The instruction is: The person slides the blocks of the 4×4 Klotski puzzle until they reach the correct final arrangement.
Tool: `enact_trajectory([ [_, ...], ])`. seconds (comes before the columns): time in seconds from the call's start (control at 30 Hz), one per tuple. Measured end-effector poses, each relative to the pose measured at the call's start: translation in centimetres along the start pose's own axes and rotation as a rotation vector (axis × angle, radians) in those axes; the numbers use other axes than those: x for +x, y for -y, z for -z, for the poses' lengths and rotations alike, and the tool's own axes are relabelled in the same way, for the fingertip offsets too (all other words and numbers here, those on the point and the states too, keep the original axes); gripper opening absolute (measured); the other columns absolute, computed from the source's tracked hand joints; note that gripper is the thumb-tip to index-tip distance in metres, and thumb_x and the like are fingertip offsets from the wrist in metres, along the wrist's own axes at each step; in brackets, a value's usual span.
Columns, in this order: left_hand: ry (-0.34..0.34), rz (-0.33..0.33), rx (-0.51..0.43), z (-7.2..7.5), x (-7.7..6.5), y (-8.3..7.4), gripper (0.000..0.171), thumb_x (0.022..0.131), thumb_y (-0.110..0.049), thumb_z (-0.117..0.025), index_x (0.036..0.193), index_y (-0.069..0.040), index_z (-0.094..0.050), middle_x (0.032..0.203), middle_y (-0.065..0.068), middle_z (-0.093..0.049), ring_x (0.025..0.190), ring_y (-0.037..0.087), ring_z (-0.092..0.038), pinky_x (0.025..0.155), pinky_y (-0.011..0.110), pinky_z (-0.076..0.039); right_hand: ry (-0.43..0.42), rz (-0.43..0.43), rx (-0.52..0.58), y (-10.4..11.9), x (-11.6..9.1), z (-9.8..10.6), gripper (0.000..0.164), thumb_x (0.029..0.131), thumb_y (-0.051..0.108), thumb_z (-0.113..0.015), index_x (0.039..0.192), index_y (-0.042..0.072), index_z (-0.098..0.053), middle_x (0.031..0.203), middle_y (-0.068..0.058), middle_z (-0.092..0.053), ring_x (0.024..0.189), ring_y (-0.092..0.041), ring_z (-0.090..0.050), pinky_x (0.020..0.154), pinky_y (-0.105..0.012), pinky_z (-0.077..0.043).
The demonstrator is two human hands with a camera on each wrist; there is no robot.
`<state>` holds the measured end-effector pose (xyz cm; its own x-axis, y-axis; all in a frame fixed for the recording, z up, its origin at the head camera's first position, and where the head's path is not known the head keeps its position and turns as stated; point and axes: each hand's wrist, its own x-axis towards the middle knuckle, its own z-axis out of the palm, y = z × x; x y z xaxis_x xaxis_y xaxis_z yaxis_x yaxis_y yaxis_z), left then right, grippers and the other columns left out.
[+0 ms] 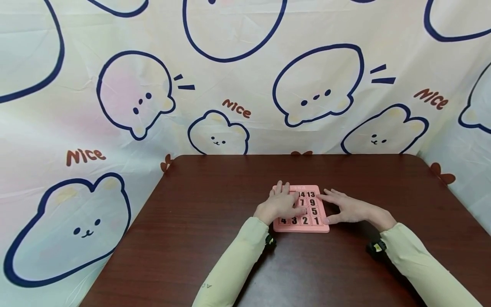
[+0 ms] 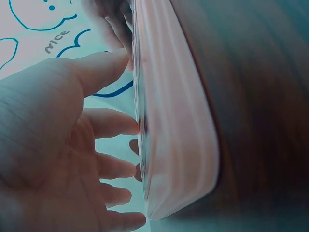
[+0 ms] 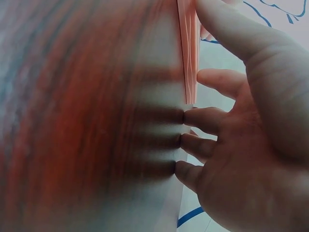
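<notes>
A pink number slide puzzle [image 1: 311, 203] lies flat on the table, its black-numbered tiles facing up. My left hand [image 1: 281, 205] stretches over the puzzle's left side with fingers spread, covering several tiles. In the left wrist view the thumb and index fingertips of that left hand [image 2: 58, 130] come right to the puzzle's face, beside its pale pink side wall [image 2: 181, 130]. At the right edge is my right hand [image 1: 347, 208], thumb and index finger against the frame. The right wrist view shows the other fingertips of this right hand [image 3: 251, 113] resting on the tabletop, below the puzzle's corner [image 3: 189, 72].
The dark brown wooden table [image 1: 199, 213] extends around the puzzle on all sides. Behind it and to both sides hangs a pale curtain [image 1: 261, 85] printed with blue bear outlines. A black wrist strap [image 1: 376, 247] sits at the right sleeve.
</notes>
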<state>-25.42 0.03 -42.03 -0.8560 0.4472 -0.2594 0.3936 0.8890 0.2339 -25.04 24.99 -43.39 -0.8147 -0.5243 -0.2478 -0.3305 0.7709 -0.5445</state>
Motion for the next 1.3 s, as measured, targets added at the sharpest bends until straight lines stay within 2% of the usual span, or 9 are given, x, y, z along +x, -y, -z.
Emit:
enact_trajectory([
  [0.23,0.004,-0.002,-0.048,0.2,-0.4,0.4,0.068,0.096,-0.059,-0.048,0.154,-0.027,-0.033,0.166,0.013,-0.006,0.154,0.034,0.005,0.123,0.051,-0.012,-0.003,0.003,0.014,-0.1,-0.2,0.0,0.092,0.083,0.050,-0.073,0.155,0.013,-0.030,0.161,-0.029,-0.013,0.146,-0.054,-0.004,0.107,-0.077,-0.017],
  [0.3,-0.004,-0.006,-0.067,0.2,-0.6,1.0,0.065,0.097,-0.058,-0.048,0.153,-0.029,-0.035,0.166,0.013,-0.006,0.154,0.034,0.005,0.123,0.052,-0.012,-0.006,0.007,0.012,-0.1,-0.2,-0.1,0.092,0.082,0.050,-0.074,0.155,0.013,-0.031,0.161,-0.029,-0.013,0.146,-0.054,-0.004,0.106,-0.077,-0.017],
  [0.47,-0.023,-0.011,-0.102,0.5,-1.2,3.0,0.065,0.097,-0.055,-0.049,0.153,-0.026,-0.035,0.166,0.016,-0.009,0.154,0.036,0.002,0.122,0.055,-0.015,-0.007,-0.011,0.013,-0.1,0.0,-0.5,0.094,0.081,0.052,-0.074,0.155,0.014,-0.030,0.161,-0.028,-0.013,0.147,-0.054,-0.004,0.107,-0.077,-0.017],
  [0.73,-0.025,0.034,-0.101,0.8,-2.3,4.9,0.072,0.096,-0.057,-0.050,0.156,-0.024,-0.029,0.165,0.016,-0.011,0.153,0.037,-0.002,0.120,0.056,-0.019,-0.016,-0.003,0.006,-0.3,0.2,-0.3,0.095,0.081,0.054,-0.074,0.155,0.015,-0.030,0.161,-0.029,-0.013,0.146,-0.054,-0.004,0.107,-0.077,-0.017],
  [1.0,0.014,0.054,-0.093,0.8,-2.6,5.3,0.069,0.096,-0.058,-0.050,0.153,-0.024,-0.035,0.165,0.015,-0.013,0.153,0.037,-0.004,0.120,0.056,-0.020,-0.010,-0.016,0.012,-0.3,0.2,-0.4,0.095,0.080,0.055,-0.073,0.155,0.016,-0.030,0.162,-0.027,-0.012,0.147,-0.052,-0.003,0.108,-0.076,-0.017],
  [1.3,0.011,0.023,-0.092,0.6,-2.3,4.8,0.070,0.096,-0.060,-0.048,0.154,-0.023,-0.035,0.165,0.016,-0.013,0.153,0.038,-0.004,0.120,0.056,-0.021,-0.013,-0.027,0.001,-0.2,0.1,-0.3,0.095,0.080,0.055,-0.074,0.155,0.015,-0.030,0.162,-0.027,-0.012,0.147,-0.053,-0.004,0.108,-0.076,-0.017],
])
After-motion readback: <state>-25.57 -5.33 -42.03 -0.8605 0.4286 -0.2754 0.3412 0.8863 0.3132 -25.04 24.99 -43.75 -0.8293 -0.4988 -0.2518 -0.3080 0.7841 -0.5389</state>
